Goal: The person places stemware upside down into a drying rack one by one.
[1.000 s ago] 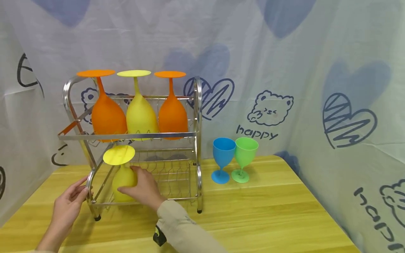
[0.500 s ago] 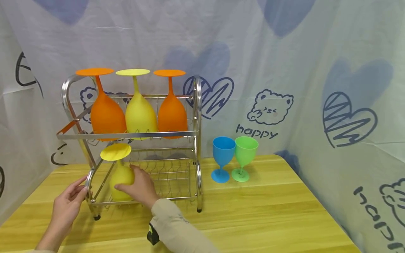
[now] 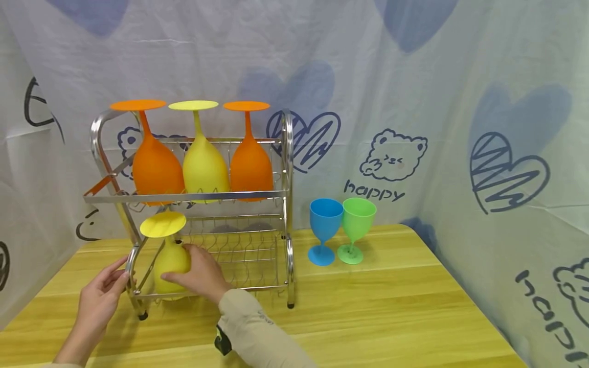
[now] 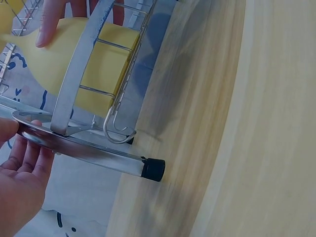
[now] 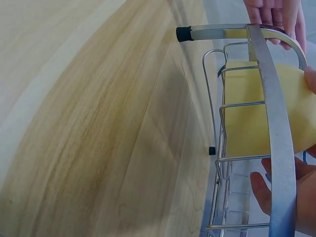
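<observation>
Upside down on the lower tier of a metal two-tier rack (image 3: 193,197), at its left end, is a yellow goblet (image 3: 172,268). My right hand (image 3: 204,273) holds its bowl from the right, thumb in front and fingers behind, partly hidden. In the right wrist view, the goblet's rim (image 5: 242,108) meets the tier's wires. My left hand (image 3: 98,304) grips the rack's front left leg (image 4: 94,155) between thumb and fingers. Overhead, on the upper tier, an orange goblet (image 3: 156,171), another yellow goblet (image 3: 205,168) and a second orange goblet (image 3: 251,171) stand inverted.
Right of the rack, a blue goblet (image 3: 325,222) and a green goblet (image 3: 358,225) stand upright, side by side on the wooden table (image 3: 391,306). A patterned cloth (image 3: 349,76) hangs behind and along the sides.
The lower yellow goblet has shifted left along the lower tier, with my right hand on it. My left hand keeps its place on the rack leg.
</observation>
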`<state>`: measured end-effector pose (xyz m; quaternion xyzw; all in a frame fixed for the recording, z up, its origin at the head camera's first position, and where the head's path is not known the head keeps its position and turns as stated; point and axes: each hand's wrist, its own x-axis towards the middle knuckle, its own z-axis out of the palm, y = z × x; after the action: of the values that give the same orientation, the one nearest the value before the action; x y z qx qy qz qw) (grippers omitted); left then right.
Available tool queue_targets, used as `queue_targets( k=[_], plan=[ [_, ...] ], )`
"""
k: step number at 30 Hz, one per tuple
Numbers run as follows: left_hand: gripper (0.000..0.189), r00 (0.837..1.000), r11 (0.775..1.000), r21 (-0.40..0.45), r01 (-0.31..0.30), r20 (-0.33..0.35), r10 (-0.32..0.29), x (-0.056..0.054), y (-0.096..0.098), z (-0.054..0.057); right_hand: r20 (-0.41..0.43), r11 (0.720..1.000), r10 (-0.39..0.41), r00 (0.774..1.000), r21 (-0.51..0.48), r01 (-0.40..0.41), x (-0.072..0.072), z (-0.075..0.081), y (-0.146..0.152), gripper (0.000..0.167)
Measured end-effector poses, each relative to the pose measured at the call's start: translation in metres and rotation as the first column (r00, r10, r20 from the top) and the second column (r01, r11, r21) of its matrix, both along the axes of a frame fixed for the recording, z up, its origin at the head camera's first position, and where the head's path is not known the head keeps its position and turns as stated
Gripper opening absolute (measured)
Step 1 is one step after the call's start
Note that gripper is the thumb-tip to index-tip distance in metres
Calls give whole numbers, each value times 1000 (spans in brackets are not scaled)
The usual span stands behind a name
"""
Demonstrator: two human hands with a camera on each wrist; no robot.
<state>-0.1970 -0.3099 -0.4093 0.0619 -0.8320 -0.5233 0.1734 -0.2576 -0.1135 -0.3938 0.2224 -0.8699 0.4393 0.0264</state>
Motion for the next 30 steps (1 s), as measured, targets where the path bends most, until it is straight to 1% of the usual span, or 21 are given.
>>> queue_targets(
  k=[3, 7, 10, 12, 15, 17, 20, 22, 24, 26, 28, 30],
  plan=[
    [49, 1000, 1000, 3, -2, 13, 2, 0, 0, -1, 25, 1000, -9, 1000, -6, 9, 2, 0, 0, 72],
    [50, 1000, 1000, 0, -5, 20, 5, 1, -1, -1, 57, 999, -26, 998, -45, 29, 6, 1, 0, 78],
    [50, 1000, 1000, -6, -8, 16, 8, 1, -1, -1, 52, 998, -22, 998, -63, 26, 10, 3, 1, 78],
    [50, 1000, 1000, -11, -10, 12, 10, 1, -1, -1, 35, 998, -7, 999, -62, 9, 13, 4, 4, 77],
    [49, 1000, 1000, -21, -4, 4, 4, 1, -1, -1, -13, 1000, 7, 1000, -4, -7, 19, 7, 10, 77],
    [48, 1000, 1000, -27, 5, -5, -5, 1, 0, -1, -63, 998, 13, 998, 62, -10, 23, 10, 16, 75],
    [49, 1000, 999, -34, 10, -6, -10, 0, 0, -1, -146, 985, 11, 989, 170, 14, 29, 14, 27, 72],
    [49, 1000, 1000, -30, 6, 7, -6, 0, 1, 0, -207, 971, 20, 978, 237, 30, 32, 18, 36, 68],
    [50, 999, 999, -32, -13, 32, 15, 0, 1, 2, -266, 953, 42, 963, 300, 41, 36, 22, 46, 66],
    [53, 998, 999, -25, -37, 59, 39, 1, 3, 4, -342, 934, 82, 936, 353, 47, 41, 26, 59, 63],
    [55, 995, 998, -21, -67, 77, 68, 4, 5, 8, -419, 919, 120, 900, 390, 59, 45, 31, 72, 59],
    [57, 992, 995, -13, -103, 66, 104, 6, 9, 12, -491, 920, 142, 860, 386, 69, 49, 34, 86, 54]
  ],
)
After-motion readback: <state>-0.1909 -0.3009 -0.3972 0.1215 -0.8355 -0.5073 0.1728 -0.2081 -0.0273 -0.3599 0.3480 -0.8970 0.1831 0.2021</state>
